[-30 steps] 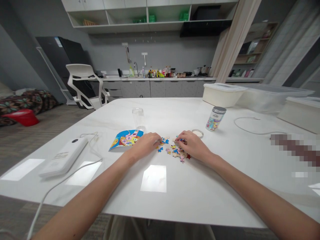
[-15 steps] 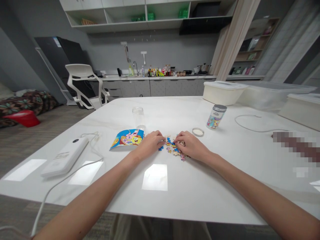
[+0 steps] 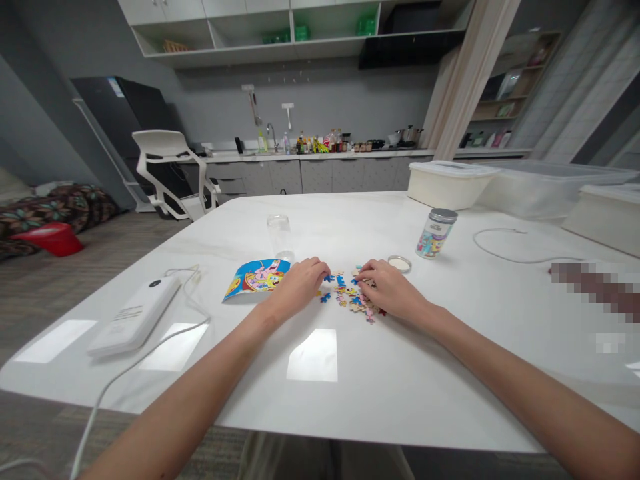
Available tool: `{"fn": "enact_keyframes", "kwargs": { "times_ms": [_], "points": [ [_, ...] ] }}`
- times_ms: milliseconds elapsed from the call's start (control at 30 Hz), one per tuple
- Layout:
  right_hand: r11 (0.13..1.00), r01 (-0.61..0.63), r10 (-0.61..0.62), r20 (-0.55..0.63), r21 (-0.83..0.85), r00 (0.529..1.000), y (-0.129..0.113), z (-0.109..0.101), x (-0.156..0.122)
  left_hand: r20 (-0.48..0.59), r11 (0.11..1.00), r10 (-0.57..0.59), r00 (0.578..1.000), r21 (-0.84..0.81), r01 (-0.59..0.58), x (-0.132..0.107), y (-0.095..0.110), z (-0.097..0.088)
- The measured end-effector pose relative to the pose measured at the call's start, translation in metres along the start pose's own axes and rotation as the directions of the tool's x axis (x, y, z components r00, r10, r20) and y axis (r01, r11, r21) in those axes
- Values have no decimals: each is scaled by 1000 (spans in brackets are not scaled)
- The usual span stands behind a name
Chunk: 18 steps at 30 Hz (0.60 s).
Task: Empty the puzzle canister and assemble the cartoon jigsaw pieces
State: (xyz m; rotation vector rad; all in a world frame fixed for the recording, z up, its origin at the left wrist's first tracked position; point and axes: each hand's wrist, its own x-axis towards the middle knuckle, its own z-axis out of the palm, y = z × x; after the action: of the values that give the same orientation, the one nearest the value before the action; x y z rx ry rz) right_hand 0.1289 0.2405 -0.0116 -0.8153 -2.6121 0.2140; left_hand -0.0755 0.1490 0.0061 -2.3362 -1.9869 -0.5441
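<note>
Several small, brightly coloured puzzle pieces (image 3: pixel 345 293) lie scattered on the white table (image 3: pixel 380 380) between my hands. My left hand (image 3: pixel 300 283) rests palm down at the left edge of the pile, fingers curled over a blue piece. My right hand (image 3: pixel 390 288) sits on the right side of the pile, fingertips pinched together on a piece. A cartoon picture card (image 3: pixel 257 277) lies just left of my left hand.
A clear glass (image 3: pixel 278 233) stands behind the card. A printed jar (image 3: pixel 433 233) and its round lid (image 3: pixel 400 264) sit to the right. A white power bank (image 3: pixel 135 323) with cable lies at left. White bins (image 3: pixel 450 185) and a cable (image 3: pixel 520 250) are at right.
Both hands drew together over the pile half a second ago and have since spread slightly apart again. The view shifted a little.
</note>
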Motion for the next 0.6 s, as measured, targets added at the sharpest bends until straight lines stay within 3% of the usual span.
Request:
{"fn": "enact_keyframes", "kwargs": {
  "times_ms": [167,400,500,600],
  "points": [
    [993,92,-92,4,72,996,0,0,-1,155,986,-30,988,-160,55,-9,-4,-12],
    [988,136,-138,19,76,990,-2,0,-2,239,957,104,965,-288,-31,-11,-18,-22],
    [985,143,-146,24,97,989,0,1,-3,295,957,168,941,-279,-83,-11,-18,-26],
    [984,143,-146,22,110,989,1,1,-3,234,986,135,963,-127,-107,-10,-23,-27]
  ]
}}
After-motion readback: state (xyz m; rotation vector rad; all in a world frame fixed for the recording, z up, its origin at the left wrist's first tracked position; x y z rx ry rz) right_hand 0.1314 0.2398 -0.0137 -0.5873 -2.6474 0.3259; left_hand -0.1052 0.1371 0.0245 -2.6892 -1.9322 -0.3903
